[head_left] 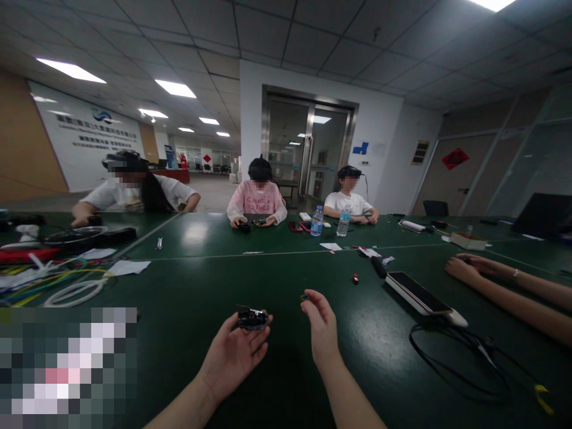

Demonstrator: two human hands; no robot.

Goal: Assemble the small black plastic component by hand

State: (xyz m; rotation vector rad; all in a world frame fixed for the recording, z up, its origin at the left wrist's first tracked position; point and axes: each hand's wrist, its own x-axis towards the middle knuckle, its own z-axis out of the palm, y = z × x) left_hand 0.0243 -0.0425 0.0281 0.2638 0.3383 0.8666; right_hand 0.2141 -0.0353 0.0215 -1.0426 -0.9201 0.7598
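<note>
My left hand (236,354), palm up, is closed round a small black device (252,319) that looks like an opened housing with shiny parts inside. Its exact kind is not clear. To the right, my right hand (320,325) pinches a tiny dark piece (304,297) between thumb and fingertips, too small to name. A gap of bare table separates the two hands, both held above the green table (179,304).
On the right lie a phone-like device (417,292), a black cable (456,369) and a co-worker's arms (504,280). A small red item (355,278) sits ahead. Cables (75,292) crowd the left. Two bottles (317,221) and several people are across the table.
</note>
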